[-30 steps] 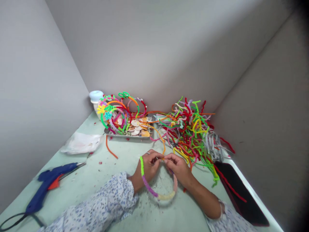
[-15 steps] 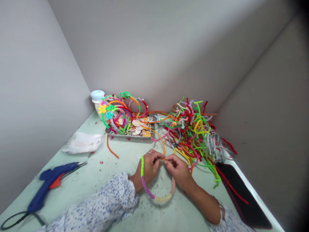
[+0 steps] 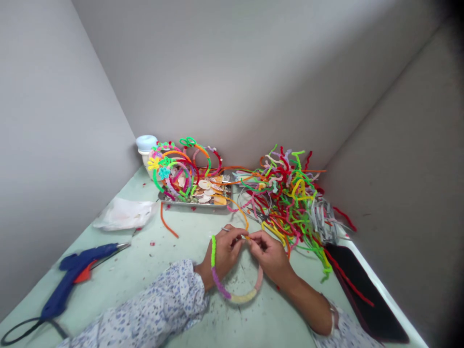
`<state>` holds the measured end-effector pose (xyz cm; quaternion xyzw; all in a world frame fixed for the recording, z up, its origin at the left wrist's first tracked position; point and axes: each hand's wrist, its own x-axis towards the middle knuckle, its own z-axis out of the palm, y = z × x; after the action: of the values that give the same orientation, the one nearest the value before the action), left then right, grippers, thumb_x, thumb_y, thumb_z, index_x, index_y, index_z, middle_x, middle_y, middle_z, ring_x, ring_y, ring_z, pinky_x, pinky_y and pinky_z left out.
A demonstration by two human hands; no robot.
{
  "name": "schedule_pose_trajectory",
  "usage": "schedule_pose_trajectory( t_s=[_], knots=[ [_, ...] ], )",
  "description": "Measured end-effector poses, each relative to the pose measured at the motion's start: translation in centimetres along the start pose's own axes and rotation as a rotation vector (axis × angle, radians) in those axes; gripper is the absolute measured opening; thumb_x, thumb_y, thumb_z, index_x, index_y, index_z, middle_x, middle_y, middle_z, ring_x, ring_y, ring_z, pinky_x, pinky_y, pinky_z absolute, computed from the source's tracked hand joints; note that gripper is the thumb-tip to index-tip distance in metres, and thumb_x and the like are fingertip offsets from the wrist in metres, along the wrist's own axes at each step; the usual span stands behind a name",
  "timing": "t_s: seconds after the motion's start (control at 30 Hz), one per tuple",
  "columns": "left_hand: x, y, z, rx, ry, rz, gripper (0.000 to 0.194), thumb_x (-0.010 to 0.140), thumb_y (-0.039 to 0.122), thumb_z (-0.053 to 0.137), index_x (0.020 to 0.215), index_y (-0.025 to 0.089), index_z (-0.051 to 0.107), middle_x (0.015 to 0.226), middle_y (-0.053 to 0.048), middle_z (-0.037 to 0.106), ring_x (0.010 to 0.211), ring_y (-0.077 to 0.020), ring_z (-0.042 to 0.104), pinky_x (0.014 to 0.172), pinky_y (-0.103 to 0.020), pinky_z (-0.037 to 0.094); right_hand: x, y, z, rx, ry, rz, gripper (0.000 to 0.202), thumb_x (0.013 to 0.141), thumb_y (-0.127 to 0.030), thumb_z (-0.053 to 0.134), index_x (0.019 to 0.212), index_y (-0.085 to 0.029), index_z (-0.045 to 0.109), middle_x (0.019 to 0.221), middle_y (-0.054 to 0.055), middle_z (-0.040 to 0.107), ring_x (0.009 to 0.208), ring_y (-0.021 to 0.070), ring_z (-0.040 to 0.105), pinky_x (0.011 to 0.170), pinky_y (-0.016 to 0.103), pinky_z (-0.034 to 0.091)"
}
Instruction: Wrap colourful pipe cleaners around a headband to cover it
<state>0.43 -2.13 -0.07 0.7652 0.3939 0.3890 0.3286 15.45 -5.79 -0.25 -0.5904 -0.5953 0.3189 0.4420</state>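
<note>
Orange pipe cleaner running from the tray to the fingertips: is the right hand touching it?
Touching. The head view shows the right hand pinching the orange pipe cleaner between thumb and forefinger, without visible gap.

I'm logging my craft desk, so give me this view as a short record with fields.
Left hand: pinching an orange fuzzy strip
Right hand: fingertips at the same strip, close to the left's
Hoop: green, purple, cream, pink; curves below the hands
Tray: shells, wrapped bands
Right of tray: tangled pile of fuzzy strips
Tool: blue glue gun, lying at left
</note>
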Motion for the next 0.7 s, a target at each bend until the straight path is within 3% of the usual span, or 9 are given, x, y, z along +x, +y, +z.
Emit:
schedule_pose_trajectory(
  t_s=[0.4,0.7],
  knots=[
    [0.12,0.20,0.16,0.049,-0.002,0.013,0.016,0.079,0.011,0.047,0.088,0.019,0.058,0.083,-0.003,0.059,0.079,-0.0153,0.054,0.071,-0.026,0.041,-0.24,-0.40,0.00,-0.172,0.042,-0.070,0.014,0.080,-0.025,0.050,0.085,-0.019,0.061,0.072,0.002,0.065,0.061,0.0143,0.056,0.059,0.024,0.044],
    [-0.16,0.13,0.36,0.039,-0.013,0.006,0.022,0.080,0.012,0.045,0.097,0.020,0.056,0.086,-0.004,0.058,0.079,-0.0158,0.055,0.070,-0.026,0.042,-0.21,-0.41,0.13,-0.171,0.074,-0.044,0.018,0.080,-0.031,0.050,0.091,-0.021,0.061,0.067,0.001,0.062,0.058,0.0152,0.056,0.057,0.024,0.045]
  ],
)
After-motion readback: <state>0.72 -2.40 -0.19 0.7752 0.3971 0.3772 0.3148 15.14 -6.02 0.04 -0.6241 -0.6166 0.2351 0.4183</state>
